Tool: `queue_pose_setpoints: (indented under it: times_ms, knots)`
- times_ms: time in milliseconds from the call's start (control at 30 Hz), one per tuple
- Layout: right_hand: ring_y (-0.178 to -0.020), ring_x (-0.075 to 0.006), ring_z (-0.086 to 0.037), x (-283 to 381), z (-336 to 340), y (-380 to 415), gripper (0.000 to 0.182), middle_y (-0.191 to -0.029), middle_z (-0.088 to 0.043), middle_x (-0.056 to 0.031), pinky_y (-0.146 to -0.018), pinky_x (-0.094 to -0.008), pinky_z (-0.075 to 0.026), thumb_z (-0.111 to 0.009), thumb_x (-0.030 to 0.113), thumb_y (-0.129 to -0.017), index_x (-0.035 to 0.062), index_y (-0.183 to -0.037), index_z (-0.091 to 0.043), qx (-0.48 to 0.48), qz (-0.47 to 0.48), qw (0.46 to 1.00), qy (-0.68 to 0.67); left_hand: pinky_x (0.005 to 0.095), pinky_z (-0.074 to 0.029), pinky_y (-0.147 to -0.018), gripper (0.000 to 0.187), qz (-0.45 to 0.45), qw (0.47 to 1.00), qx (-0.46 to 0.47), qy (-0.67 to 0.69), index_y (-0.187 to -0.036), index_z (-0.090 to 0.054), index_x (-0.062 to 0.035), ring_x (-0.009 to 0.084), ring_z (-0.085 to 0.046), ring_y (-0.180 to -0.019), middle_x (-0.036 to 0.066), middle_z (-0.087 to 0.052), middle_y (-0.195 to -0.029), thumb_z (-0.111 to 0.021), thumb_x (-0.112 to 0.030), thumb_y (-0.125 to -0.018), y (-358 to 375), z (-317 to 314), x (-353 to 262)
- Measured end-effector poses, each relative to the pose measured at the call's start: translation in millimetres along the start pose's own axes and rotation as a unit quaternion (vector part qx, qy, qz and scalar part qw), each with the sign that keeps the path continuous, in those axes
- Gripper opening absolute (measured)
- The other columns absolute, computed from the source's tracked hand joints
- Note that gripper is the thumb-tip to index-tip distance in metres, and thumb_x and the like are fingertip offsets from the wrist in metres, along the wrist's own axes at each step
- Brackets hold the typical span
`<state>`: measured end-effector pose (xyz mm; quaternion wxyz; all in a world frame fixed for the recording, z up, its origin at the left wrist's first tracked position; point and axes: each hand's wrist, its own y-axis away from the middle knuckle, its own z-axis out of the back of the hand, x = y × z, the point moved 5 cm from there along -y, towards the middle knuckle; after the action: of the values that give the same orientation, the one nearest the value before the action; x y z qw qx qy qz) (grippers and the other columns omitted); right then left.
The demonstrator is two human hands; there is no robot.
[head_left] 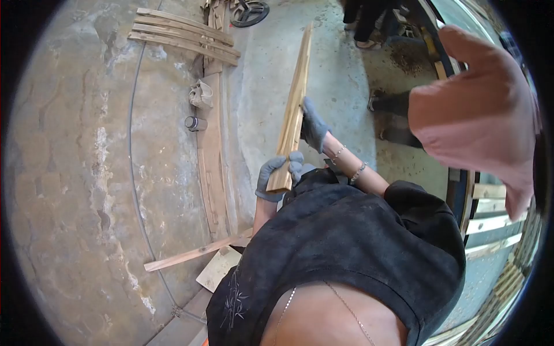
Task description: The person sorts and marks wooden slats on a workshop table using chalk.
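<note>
A long wooden board [294, 101], perhaps several strips stacked together, slants up and away from my body with its near end close to my chest. My left hand [271, 173], in a grey glove, wraps round it close to that near end, with fingertips showing on the right side. Farther along, my right hand [314, 126], also gloved in grey, is closed against the board's right edge. Its fingers are partly hidden behind the wood.
Wooden slats [184, 32] lean at the upper left, near a dark bottle [195, 123] and a crumpled pale bag [201, 94]. A person in a pink top [473, 104] stands close on the right. More slats [490, 224] lie at the lower right.
</note>
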<state>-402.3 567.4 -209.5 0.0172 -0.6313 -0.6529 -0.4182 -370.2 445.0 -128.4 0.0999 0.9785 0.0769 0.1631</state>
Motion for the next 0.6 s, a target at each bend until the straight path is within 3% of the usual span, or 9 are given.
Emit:
queue_pose_setpoints:
  times_ms: [33,67,167,233,300,367,400,533,600]
  knots:
    - [-0.065,-0.0117,-0.056,12.1,-6.5,-12.1,0.064,-0.078,-0.054,-0.0020,-0.054,-0.0278,-0.049,-0.036,0.066,-0.079,0.0085,-0.103,-0.049,0.009,0.003,0.999,-0.044,0.0367,-0.048,-0.077,0.031,-0.004,1.000,0.003,0.000,-0.108,-0.035,-0.0006,0.0149,-0.048,-0.080,0.004,-0.037,-0.088,-0.050,-0.006,-0.081,-6.2,-3.9,-14.1]
    - [-0.082,-0.0168,-0.058,15.3,-1.9,-22.6,0.071,-0.095,-0.058,-0.0065,-0.070,-0.0288,-0.048,-0.041,0.068,-0.076,0.0092,-0.115,-0.048,0.059,-0.010,0.995,-0.082,0.0365,-0.049,-0.074,0.033,-0.002,0.998,-0.016,-0.063,-0.108,-0.035,-0.0007,0.0145,-0.048,-0.078,0.004,-0.038,-0.088,-0.051,-0.008,-0.081,-11.2,-1.1,-24.3]
    - [-0.084,-0.0191,-0.058,45.3,-15.7,-72.3,0.072,-0.097,-0.058,-0.0075,-0.074,-0.0327,-0.048,-0.040,0.068,-0.076,0.0081,-0.115,-0.047,0.074,0.010,0.989,-0.128,0.0344,-0.051,-0.064,0.040,0.003,0.980,-0.064,-0.186,-0.112,-0.035,-0.0012,0.0144,-0.049,-0.074,0.004,-0.040,-0.087,-0.054,-0.014,-0.079,-38.9,-22.0,-70.9]
    - [-0.084,-0.0194,-0.059,74.2,-28.0,-114.2,0.071,-0.097,-0.058,-0.0079,-0.075,-0.0339,-0.049,-0.043,0.066,-0.076,0.0073,-0.114,-0.048,0.078,0.029,0.988,-0.133,0.0338,-0.051,-0.063,0.045,0.010,0.948,-0.100,-0.301,-0.115,-0.035,-0.0008,0.0153,-0.051,-0.073,0.005,-0.043,-0.086,-0.054,-0.016,-0.078,-65.2,-50.5,-106.2]
    - [-0.084,-0.0197,-0.059,100.7,-41.3,-149.7,0.069,-0.096,-0.059,-0.0082,-0.075,-0.0352,-0.049,-0.045,0.065,-0.076,0.0064,-0.113,-0.048,0.088,0.054,0.985,-0.136,0.0344,-0.051,-0.063,0.048,0.019,0.947,-0.085,-0.310,-0.118,-0.035,-0.0002,0.0169,-0.053,-0.074,0.007,-0.046,-0.088,-0.055,-0.017,-0.077,-87.1,-68.3,-145.2]
    - [-0.082,-0.0192,-0.059,137.7,-55.0,-192.5,0.064,-0.093,-0.060,-0.0087,-0.075,-0.0338,-0.049,-0.051,0.058,-0.077,0.0046,-0.111,-0.050,0.043,0.064,0.994,-0.078,0.0344,-0.050,-0.064,0.048,0.016,0.910,-0.171,-0.376,-0.117,-0.035,0.0016,0.0179,-0.055,-0.074,0.008,-0.047,-0.090,-0.055,-0.017,-0.077,-111.5,-86.2,-196.0]
    - [-0.077,-0.0169,-0.059,152.1,-59.9,-219.4,0.059,-0.090,-0.059,-0.0085,-0.068,-0.0325,-0.049,-0.049,0.054,-0.080,0.0058,-0.114,-0.045,0.030,0.087,0.992,-0.082,0.0346,-0.050,-0.066,0.046,0.030,0.921,-0.153,-0.358,-0.116,-0.036,0.0037,0.0189,-0.056,-0.075,0.009,-0.049,-0.090,-0.054,-0.014,-0.077,-127.1,-94.9,-217.6]
    - [-0.077,-0.0156,-0.058,204.3,-64.1,-278.5,0.056,-0.091,-0.059,-0.0074,-0.071,-0.0314,-0.047,-0.053,0.051,-0.078,0.0046,-0.109,-0.049,0.014,0.113,0.990,-0.082,0.0333,-0.049,-0.072,0.033,0.065,0.943,-0.058,-0.322,-0.104,-0.046,0.0036,0.0225,-0.058,-0.080,0.012,-0.055,-0.089,-0.054,-0.016,-0.079,-189.6,-142.1,-266.5]
    - [-0.076,-0.0163,-0.057,226.3,-57.6,-297.2,0.056,-0.088,-0.059,-0.0090,-0.072,-0.0325,-0.046,-0.055,0.050,-0.077,0.0036,-0.108,-0.049,-0.050,0.113,0.990,-0.061,0.0379,-0.049,-0.072,0.043,0.103,0.889,-0.128,-0.428,-0.116,-0.036,0.0003,0.0206,-0.056,-0.077,0.010,-0.050,-0.093,-0.054,-0.012,-0.079,-216.0,-155.3,-284.8]
